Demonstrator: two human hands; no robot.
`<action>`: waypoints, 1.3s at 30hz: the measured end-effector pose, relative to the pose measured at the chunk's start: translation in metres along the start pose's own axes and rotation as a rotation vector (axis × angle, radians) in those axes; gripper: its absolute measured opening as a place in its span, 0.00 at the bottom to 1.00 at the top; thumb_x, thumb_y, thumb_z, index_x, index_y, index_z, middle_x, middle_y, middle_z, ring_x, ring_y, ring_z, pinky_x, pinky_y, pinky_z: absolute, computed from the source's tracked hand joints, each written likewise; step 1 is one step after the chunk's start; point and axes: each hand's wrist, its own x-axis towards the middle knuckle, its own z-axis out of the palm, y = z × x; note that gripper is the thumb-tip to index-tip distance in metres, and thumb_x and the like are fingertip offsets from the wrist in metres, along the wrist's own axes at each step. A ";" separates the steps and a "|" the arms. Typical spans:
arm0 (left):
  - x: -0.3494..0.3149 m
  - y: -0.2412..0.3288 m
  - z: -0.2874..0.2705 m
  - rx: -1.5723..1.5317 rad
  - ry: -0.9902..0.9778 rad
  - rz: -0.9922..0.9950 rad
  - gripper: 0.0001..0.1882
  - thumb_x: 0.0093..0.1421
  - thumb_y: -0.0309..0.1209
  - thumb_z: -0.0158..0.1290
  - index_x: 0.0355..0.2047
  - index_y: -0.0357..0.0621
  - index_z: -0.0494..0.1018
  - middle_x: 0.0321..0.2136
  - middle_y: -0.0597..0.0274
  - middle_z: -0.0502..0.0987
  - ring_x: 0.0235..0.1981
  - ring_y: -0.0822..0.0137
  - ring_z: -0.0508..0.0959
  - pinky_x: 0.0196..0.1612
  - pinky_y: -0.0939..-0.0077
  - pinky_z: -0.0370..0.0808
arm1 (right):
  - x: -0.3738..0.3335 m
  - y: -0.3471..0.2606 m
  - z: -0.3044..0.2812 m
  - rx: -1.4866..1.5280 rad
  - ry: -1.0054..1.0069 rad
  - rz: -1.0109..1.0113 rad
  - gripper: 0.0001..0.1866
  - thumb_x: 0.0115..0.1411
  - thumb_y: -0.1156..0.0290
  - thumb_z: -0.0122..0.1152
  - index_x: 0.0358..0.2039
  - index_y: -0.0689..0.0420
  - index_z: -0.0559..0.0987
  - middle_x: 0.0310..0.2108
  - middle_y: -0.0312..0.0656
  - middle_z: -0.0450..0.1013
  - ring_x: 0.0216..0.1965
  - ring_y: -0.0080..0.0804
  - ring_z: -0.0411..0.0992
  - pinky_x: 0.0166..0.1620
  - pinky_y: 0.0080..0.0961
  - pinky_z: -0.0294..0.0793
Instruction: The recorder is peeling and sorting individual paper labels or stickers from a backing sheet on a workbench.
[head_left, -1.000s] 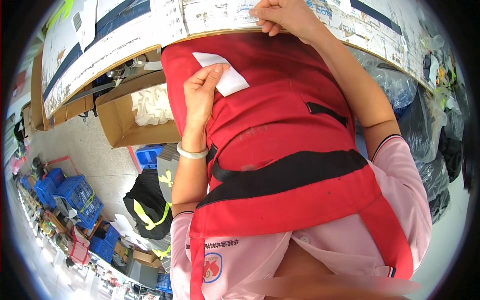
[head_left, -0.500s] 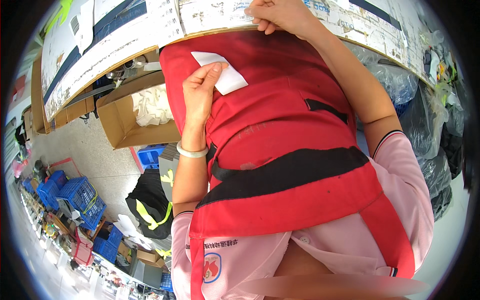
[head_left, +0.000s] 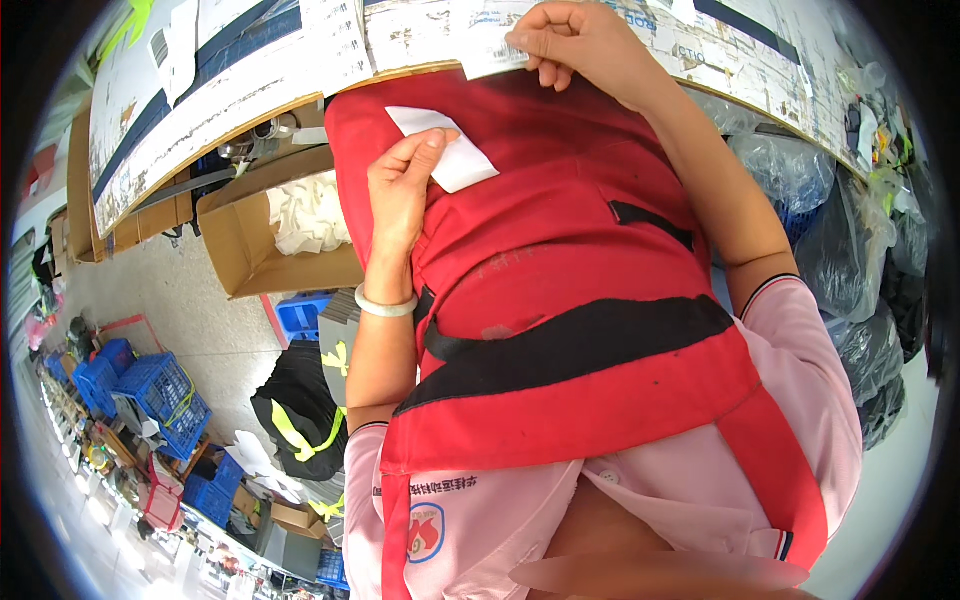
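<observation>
In front of my red apron, my left hand (head_left: 399, 188) pinches a white paper slip (head_left: 462, 165) between thumb and fingers. The slip lies slantwise and its visible face is blank. At the table's edge my right hand (head_left: 590, 48) is closed, thumb and forefinger on the corner of a white printed label (head_left: 490, 52). This label pokes out past the table edge over the apron. The other fingers of my right hand are curled in.
The worn white table (head_left: 420, 45) spans the top, with printed sheets and dark strips on it. An open cardboard box (head_left: 235, 245) with white pieces stands below at left. Blue crates (head_left: 165, 400) sit on the floor farther left; clear plastic bags (head_left: 850, 240) hang at right.
My right hand has drawn back slightly toward me, and the printed label now sticks out over the table edge. My left hand and the slip have hardly moved.
</observation>
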 end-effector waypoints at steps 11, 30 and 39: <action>-0.018 0.011 0.008 -0.081 -0.079 -0.002 0.08 0.60 0.28 0.56 0.34 0.34 0.79 0.25 0.72 0.76 0.26 0.84 0.68 0.30 0.89 0.64 | -0.024 0.019 0.037 -0.158 -0.341 -0.112 0.11 0.60 0.64 0.58 0.35 0.59 0.79 0.23 0.33 0.72 0.21 0.15 0.68 0.24 0.12 0.68; -0.023 0.010 -0.005 0.037 -0.025 0.016 0.08 0.61 0.26 0.53 0.36 0.35 0.79 0.33 0.63 0.80 0.35 0.77 0.75 0.43 0.83 0.69 | -0.023 0.034 -0.046 -0.057 0.346 -0.229 0.11 0.61 0.69 0.58 0.40 0.60 0.79 0.26 0.33 0.74 0.28 0.17 0.70 0.35 0.14 0.70; -0.025 0.021 -0.058 -0.250 0.105 -0.021 0.18 0.59 0.22 0.54 0.51 0.38 0.72 0.47 0.59 0.75 0.48 0.69 0.73 0.55 0.77 0.67 | 0.016 0.092 -0.162 -0.683 1.067 -0.535 0.10 0.58 0.66 0.61 0.40 0.53 0.79 0.35 0.41 0.74 0.35 0.36 0.74 0.39 0.30 0.75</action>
